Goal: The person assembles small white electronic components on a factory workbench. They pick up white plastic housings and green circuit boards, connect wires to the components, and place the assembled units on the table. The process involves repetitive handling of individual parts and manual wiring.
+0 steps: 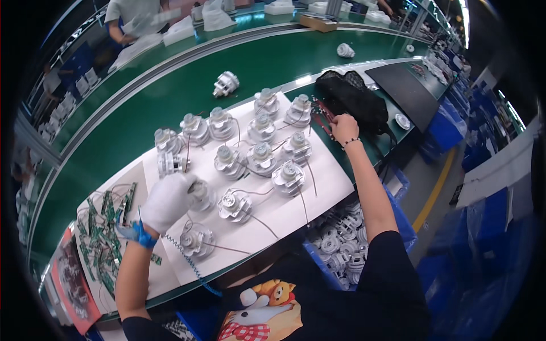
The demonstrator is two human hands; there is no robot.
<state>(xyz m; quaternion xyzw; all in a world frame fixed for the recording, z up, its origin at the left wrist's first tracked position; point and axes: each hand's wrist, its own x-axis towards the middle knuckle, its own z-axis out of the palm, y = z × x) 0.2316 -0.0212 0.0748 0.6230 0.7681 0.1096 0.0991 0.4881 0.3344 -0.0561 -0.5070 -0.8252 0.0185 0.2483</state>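
Note:
My left hand [168, 204], in a white glove with a blue coiled-cord strap at the wrist, has its fingers closed on a white plastic motor-like assembly [202, 197] standing on the white sheet. My right hand [345, 129], bare with a bead bracelet, reaches to the far right corner of the sheet. Its fingers are curled down among thin red pieces [325, 109]; what they pinch is hidden. Between the hands stand several similar white assemblies [261, 158] with grey round tops and trailing wires. Another one [172, 163] lies on its side just beyond my left hand.
Green circuit boards with wires [105, 227] are heaped at the left. A black mesh bag [355, 99] lies beside my right hand. Beyond runs a green conveyor [142, 113] carrying loose assemblies. A blue bin [327, 264] of white parts stands below the table edge. A person works across the conveyor.

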